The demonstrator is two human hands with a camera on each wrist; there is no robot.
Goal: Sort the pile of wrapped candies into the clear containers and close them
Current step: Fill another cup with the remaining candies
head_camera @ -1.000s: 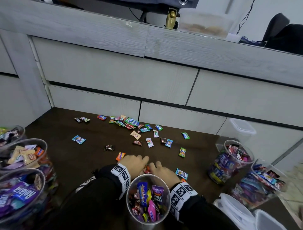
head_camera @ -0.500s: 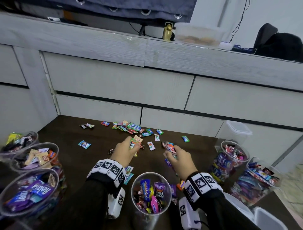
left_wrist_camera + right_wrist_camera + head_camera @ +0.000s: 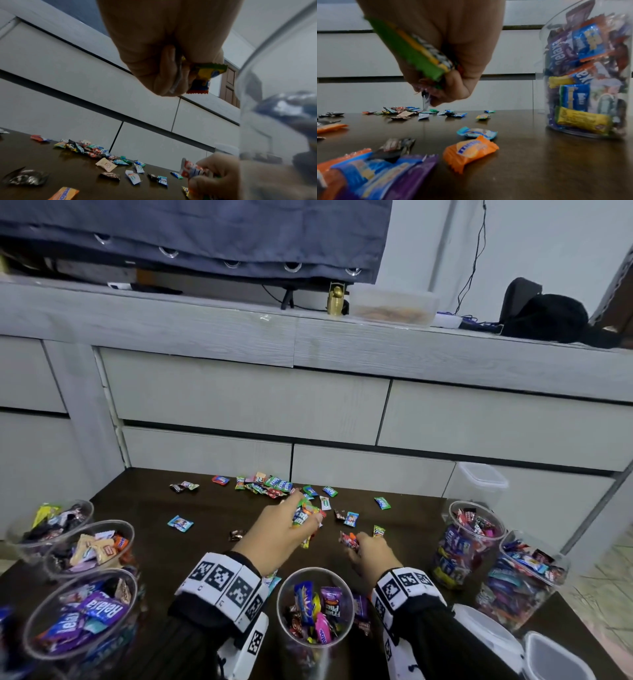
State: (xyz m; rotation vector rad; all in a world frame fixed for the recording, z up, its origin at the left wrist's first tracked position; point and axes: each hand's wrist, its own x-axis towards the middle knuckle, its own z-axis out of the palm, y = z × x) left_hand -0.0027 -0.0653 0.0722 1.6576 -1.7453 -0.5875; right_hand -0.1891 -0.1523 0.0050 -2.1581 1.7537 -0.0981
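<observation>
Both hands hover over my desk (image 3: 144, 508), left hand (image 3: 279, 530) clutching green and orange candies (image 3: 303, 514), right hand (image 3: 371, 553) clamped on red wrappers (image 3: 348, 540)

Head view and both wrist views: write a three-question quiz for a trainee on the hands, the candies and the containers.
1. True or false: the left hand and the right hand are both empty.
2. Pick one. The clear container between the wrists is: A, closed with a lid; B, open with candies inside; C, open and empty.
3. Fill the gap: in the right wrist view, the orange candy lies on the dark ___, apart from the filled jar.

Key
1. False: each hand grips wrapped candies in curled fingers.
2. B.
3. table.
</observation>
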